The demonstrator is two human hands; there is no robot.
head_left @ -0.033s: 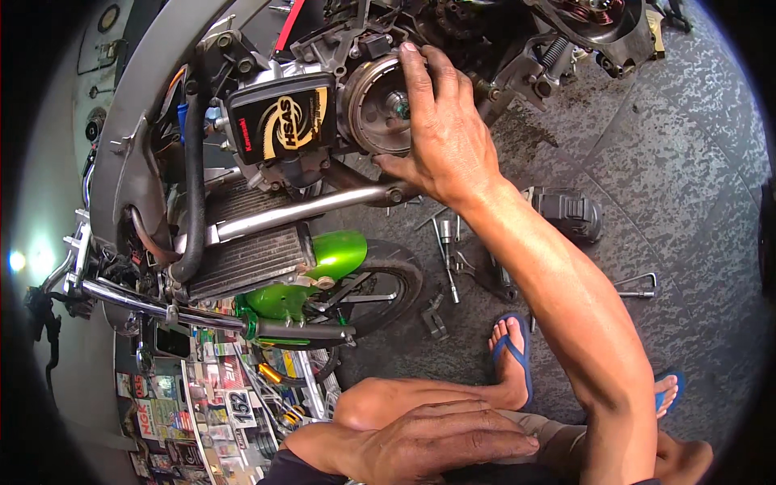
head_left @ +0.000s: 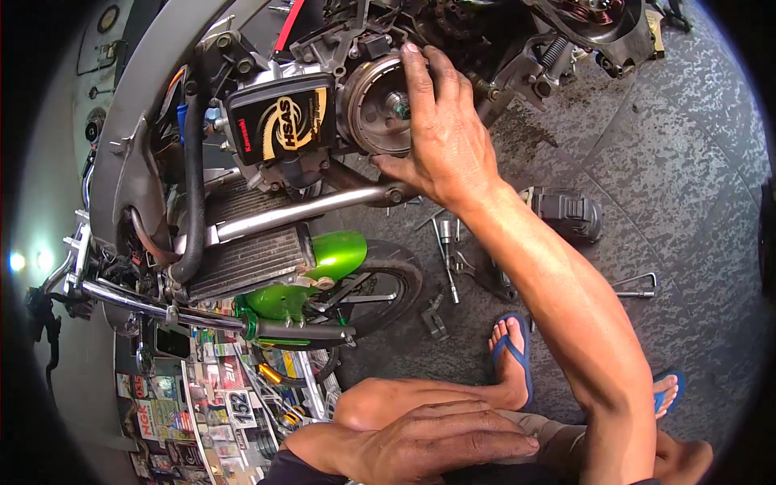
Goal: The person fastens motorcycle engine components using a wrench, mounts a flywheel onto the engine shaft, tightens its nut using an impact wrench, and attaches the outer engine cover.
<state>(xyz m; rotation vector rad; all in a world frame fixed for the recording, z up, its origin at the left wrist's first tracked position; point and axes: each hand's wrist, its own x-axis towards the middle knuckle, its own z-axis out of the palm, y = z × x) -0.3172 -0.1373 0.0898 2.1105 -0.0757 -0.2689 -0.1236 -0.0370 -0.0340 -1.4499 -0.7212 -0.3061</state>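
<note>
My right hand [head_left: 450, 137] is closed over the right side of a round metal flywheel [head_left: 376, 113] on the motorcycle engine. Its fingers reach the flywheel's upper edge and the thumb sits by the lower edge, while the palm hides the right part. A shiny centre bolt or nut [head_left: 396, 105] shows beside the fingers. Left of the flywheel is a black engine cover [head_left: 279, 121] with a gold design. Down at the bottom, my left hand [head_left: 436, 440] lies across my leg, fingers stretched out, holding nothing.
A silver frame tube [head_left: 299, 212] crosses below the engine, above a radiator [head_left: 250, 267]. The front wheel [head_left: 396, 291] has a green fender [head_left: 339, 255]. Wrenches and a socket tool [head_left: 449, 259] lie on the floor near a black block-shaped object [head_left: 566, 214]. Another tool [head_left: 638, 285] lies farther right.
</note>
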